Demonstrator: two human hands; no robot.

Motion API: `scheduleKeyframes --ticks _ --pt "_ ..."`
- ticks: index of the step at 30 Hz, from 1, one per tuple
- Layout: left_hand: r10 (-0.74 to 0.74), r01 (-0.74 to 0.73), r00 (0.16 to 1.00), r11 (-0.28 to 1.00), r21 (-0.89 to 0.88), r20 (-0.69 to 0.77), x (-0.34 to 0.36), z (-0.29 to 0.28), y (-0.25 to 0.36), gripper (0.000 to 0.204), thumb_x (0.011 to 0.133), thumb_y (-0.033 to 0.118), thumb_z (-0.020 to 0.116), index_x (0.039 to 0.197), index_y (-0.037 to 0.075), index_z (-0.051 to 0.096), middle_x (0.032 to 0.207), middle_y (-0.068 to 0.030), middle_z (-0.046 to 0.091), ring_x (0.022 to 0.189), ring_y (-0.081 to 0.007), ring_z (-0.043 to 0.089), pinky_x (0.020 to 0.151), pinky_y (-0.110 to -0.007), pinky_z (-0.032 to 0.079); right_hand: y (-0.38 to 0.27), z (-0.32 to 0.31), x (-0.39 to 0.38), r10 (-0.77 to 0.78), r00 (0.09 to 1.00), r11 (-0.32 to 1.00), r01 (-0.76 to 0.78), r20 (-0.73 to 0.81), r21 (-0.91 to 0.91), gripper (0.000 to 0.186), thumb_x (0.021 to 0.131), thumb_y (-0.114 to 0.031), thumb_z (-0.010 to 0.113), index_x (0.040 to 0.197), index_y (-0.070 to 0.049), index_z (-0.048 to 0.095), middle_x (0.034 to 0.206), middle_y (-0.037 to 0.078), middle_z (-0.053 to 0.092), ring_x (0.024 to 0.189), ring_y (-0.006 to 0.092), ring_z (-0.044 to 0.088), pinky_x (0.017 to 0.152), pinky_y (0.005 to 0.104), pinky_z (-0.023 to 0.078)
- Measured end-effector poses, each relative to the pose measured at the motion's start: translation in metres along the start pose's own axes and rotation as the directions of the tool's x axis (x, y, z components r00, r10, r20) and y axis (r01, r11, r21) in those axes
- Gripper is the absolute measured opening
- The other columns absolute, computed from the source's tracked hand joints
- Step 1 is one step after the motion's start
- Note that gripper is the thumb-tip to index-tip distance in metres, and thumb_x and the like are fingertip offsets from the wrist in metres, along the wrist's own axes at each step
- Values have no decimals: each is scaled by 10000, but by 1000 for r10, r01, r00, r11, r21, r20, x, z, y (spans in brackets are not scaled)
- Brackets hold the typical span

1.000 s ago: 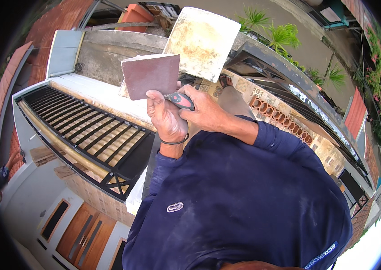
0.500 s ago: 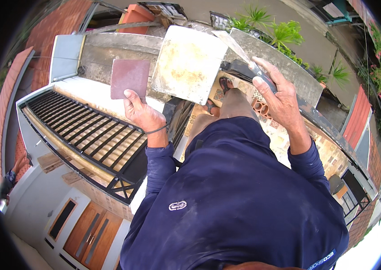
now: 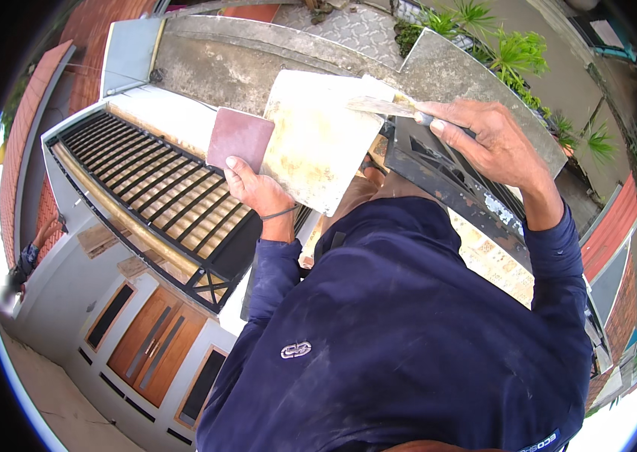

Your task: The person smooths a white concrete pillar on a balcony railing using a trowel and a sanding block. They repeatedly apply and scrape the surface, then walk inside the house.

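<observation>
Scraper (image 3: 382, 106) in right hand (image 3: 490, 139) over right edge of slab (image 3: 322, 143).

Plain dull maroon on the square sheet (image 3: 240, 138) at eleven o'clock; white, blotched ochre and brown, on the slab (image 3: 315, 151) at twelve. Pale grey on the scraper blade (image 3: 380, 107) at one, darker grey on its handle (image 3: 424, 118). Navy, smudged whitish, over the shirt (image 3: 409, 339) at five; orange-brown, dark-striped, on the doors (image 3: 160, 343) at eight.
</observation>
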State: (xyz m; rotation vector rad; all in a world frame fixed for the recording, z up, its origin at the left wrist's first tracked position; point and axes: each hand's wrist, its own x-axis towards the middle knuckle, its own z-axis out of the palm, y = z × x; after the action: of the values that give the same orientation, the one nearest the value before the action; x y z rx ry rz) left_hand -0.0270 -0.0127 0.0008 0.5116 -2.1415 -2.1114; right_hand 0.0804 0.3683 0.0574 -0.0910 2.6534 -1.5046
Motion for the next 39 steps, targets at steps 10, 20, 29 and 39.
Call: scheduleKeyframes --ticks 10,20,29,39 --pt "-42 40 999 997 70 27 -2 3 7 505 1193 413 468 1463 -13 506 1357 -198 661 1182 -306 723 971 -456 665 5 -4 44 -5 993 1000 6 120 -8 345 1048 -199 678 1308 10 763 1003 253 758 868 418 722 790 482 558" --pt "-38 39 999 997 69 -11 -5 11 12 503 1195 430 463 1399 -25 536 1291 -185 691 1112 -257 734 942 -398 660 -12 -8 65 -5 997 1000 5 81 -1 347 1015 -214 661 1289 -43 790 884 189 744 819 397 715 745 495 540" --pt "-29 30 1000 992 119 -9 -6 14 15 517 1197 449 446 1365 -33 533 1262 -185 692 1083 -255 738 913 -393 664 -5 2 74 -35 999 999 35 30 9 328 1002 -219 684 1258 -57 811 837 189 740 754 403 715 700 495 531" --pt "14 -11 1000 995 96 -28 -6 14 11 468 1200 401 470 1362 -25 573 1200 -155 730 1050 -222 743 930 -364 638 1 7 98 -135 991 990 134 25 51 330 991 -207 678 1244 -45 816 926 213 775 840 399 743 760 487 556"
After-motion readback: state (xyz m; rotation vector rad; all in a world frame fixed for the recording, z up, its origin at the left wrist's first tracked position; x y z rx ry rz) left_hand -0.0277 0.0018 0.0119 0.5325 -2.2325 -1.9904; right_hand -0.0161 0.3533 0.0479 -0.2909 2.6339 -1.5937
